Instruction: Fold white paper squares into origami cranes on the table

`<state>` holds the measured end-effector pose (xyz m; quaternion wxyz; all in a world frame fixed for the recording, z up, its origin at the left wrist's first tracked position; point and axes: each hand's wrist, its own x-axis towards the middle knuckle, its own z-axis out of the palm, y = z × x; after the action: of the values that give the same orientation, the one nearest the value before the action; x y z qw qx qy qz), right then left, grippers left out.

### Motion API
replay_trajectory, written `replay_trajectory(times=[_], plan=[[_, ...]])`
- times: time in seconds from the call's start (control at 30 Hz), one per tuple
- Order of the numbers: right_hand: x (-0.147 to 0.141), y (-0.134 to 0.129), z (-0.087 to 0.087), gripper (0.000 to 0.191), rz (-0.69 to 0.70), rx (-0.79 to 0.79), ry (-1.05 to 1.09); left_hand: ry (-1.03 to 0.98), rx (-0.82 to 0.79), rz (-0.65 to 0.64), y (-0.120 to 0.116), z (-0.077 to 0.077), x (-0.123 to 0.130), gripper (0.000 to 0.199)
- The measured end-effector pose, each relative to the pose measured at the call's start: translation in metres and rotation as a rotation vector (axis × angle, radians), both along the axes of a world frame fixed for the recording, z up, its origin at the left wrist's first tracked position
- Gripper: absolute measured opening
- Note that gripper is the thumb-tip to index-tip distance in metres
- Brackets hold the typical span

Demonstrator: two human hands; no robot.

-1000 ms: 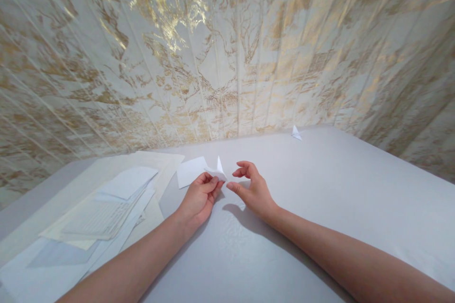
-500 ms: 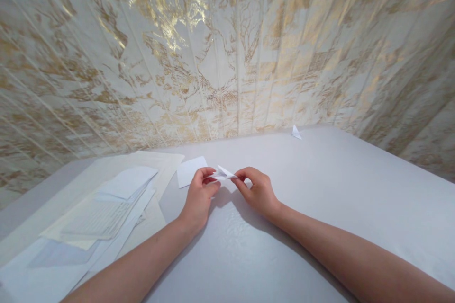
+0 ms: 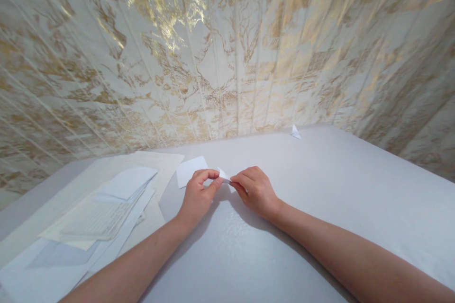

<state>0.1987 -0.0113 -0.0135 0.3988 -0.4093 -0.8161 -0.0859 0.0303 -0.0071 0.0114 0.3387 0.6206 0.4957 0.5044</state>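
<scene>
Pinching: left hand [image 3: 198,195] is nipping one end of the folded paper [image 3: 224,177], right hand [image 3: 256,191] the other.
White sheet [image 3: 188,170]: is lying flat just beyond the left hand.

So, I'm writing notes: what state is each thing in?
Held paper, folded
Left hand, pinching the held paper
Right hand, pinching the held paper
White sheet behind the left hand, lying flat
Small paper piece at the back, folded
Pile of papers, loosely overlapping

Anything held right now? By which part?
A small folded white paper: left hand pinches its left end, right hand its right end.
</scene>
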Motion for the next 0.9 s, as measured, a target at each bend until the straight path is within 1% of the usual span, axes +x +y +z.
replay_trajectory(times=[0.1,0.17,0.27,0.37,0.47,0.53,0.6,0.7,0.73,0.8,0.83,0.9], plan=[[0.0,-0.001,0.002,0.017,0.013,0.049,-0.042,-0.144,-0.163,-0.085,0.0,-0.004,0.002,0.013],[0.001,-0.001,0.002,0.018,0.02,0.065,-0.057,-0.235,-0.226,-0.104,0.001,-0.005,0.003,0.02],[0.001,-0.001,0.001,0.019,0.012,0.034,-0.054,-0.287,-0.252,-0.115,0.0,-0.003,0.005,0.029],[0.0,0.0,-0.001,0.019,0.007,-0.017,-0.025,-0.294,-0.254,-0.148,0.0,-0.003,0.005,0.032],[-0.001,0.001,-0.002,0.019,0.037,-0.03,0.019,-0.287,-0.22,-0.162,0.002,-0.006,0.005,0.025],[-0.001,0.001,-0.003,0.018,0.049,-0.052,0.069,-0.253,-0.192,-0.139,0.005,-0.009,0.005,0.016],[-0.002,0.001,-0.002,0.017,0.034,-0.107,0.13,-0.181,-0.158,-0.104,0.007,-0.011,0.004,0.008],[-0.003,0.001,0.0,0.016,-0.012,-0.198,0.207,-0.058,-0.015,-0.073,0.006,-0.007,0.001,0.001],[-0.003,0.001,0.001,0.016,-0.023,-0.218,0.23,-0.027,0.06,-0.067,0.005,-0.005,0.0,0.001],[-0.004,0.0,0.002,0.016,-0.04,-0.251,0.273,0.028,0.186,-0.065,0.001,-0.001,-0.001,0.007],[-0.004,0.0,0.003,0.015,-0.05,-0.265,0.291,0.05,0.214,-0.068,0.0,0.0,-0.002,0.012],[-0.004,-0.001,0.002,0.015,-0.066,-0.286,0.316,0.072,0.204,-0.073,-0.002,0.001,-0.001,0.02]])
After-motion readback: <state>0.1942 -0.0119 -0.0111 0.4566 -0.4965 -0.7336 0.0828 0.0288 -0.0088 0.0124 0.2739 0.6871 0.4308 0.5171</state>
